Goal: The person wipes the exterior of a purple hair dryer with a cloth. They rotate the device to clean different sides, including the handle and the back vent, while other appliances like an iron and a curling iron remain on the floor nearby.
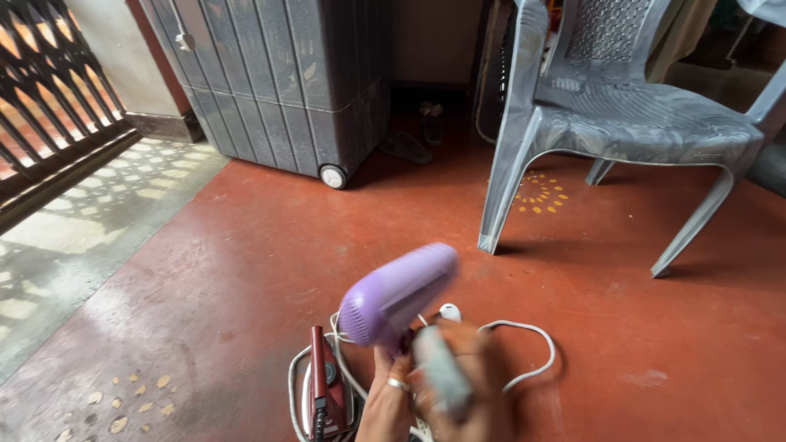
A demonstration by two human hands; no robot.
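Low in the head view, both hands are raised over the red polished floor (246, 270) and meet around a lilac plastic hair dryer with a rounded body and a short barrel (397, 296). The left hand (389, 393), which wears a silver ring on one finger, reaches up from below with its fingers closed on the dryer just under the rounded rear end. The right hand (471, 385) is blurred; it sits just beside the left and is wrapped around the pale grey handle of the dryer (442, 372), which points down and towards the camera. So the two hands are together, both clamped on the same dryer, whose barrel points up and to the right. A white power cord (524, 348) lies in loose loops on the floor under and to the right of the hands, with a white plug (449, 311) showing just behind the dryer. To the left of the hands, on the floor, stands a dark red clothes iron with a black dial (325, 393), partly ringed by the cord. Farther back, a grey moulded plastic chair (622, 115) stands on the right, and a tall grey ribbed cabinet on small white wheels (270, 82) stands at the left centre. A pair of sandals (413, 139) lies in the shadow between them. A black metal grille (49, 90) closes the far left, with patterned sunlight on the pale floor strip beside it.
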